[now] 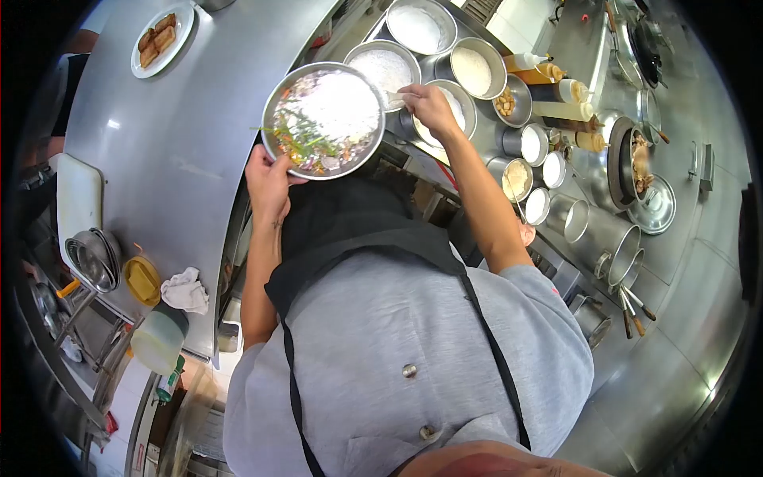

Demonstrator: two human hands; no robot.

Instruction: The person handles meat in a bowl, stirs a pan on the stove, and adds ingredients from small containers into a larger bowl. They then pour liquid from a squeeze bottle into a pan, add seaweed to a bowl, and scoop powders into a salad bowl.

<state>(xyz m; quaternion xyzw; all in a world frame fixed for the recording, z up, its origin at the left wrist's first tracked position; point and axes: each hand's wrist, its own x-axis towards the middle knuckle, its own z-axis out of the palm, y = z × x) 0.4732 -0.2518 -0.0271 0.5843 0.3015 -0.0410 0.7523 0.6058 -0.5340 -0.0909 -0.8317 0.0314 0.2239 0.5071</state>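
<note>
A round metal bowl (pixel 280 156) is held by its near left rim in my left hand (pixel 270 184), the fingers wrapped under it. Inside it, white powder (pixel 342 103) partly covers chopped vegetables (pixel 306 143) with green strips and orange bits. My right hand (pixel 430 110) pinches a pale, scoop-like utensil (pixel 395 97) by the bowl's right rim; its exact kind is hard to make out. Just below that hand sits a metal container of white powder (pixel 455 105), partly hidden by the hand and wrist. Behind it is another container of white granules (pixel 385 67).
More metal containers with white contents (pixel 472 70) and several squeeze bottles (pixel 572 91) line the right side. A pan with food (pixel 640 163) lies beyond. On the left steel counter (pixel 179 119) are a plate of fried pieces (pixel 163 40), a white cloth (pixel 185 290) and strainers (pixel 94 258).
</note>
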